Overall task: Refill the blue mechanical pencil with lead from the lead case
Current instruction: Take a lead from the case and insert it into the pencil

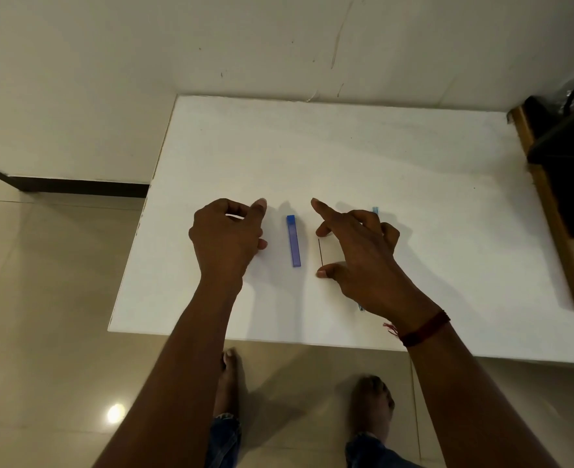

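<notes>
- The lead case point(293, 240), a slim blue translucent box with a darker blue cap at its far end, lies flat on the white desk point(346, 146), its long side running away from the person.
- Just right of the lead case lies a single thin dark lead point(320, 252), parallel to the case and apart from it.
- The left hand point(226, 236) hovers just left of the lead case, fingers loosely curled inward and thumb pointing forward; it grips nothing and does not touch the case.
- The right hand point(360, 255) is on the far side of the lead from the case, fingers spread and empty. Its thumb tip rests on the desk at the near end of the lead, a fingertip sits at the lead's far end, and the index finger points forward above the desk. Whether either tip actually touches the lead cannot be told.
- The blue mechanical pencil point(375, 210) lies further right of the lead case, mostly hidden under the right hand; only its pale blue far end and a sliver near the wrist show.
- A red thread band point(425, 329) circles the right wrist.
- Nearer than the lead case, beyond the desk's edge, bare feet stand on a tiled floor point(42, 298).
</notes>
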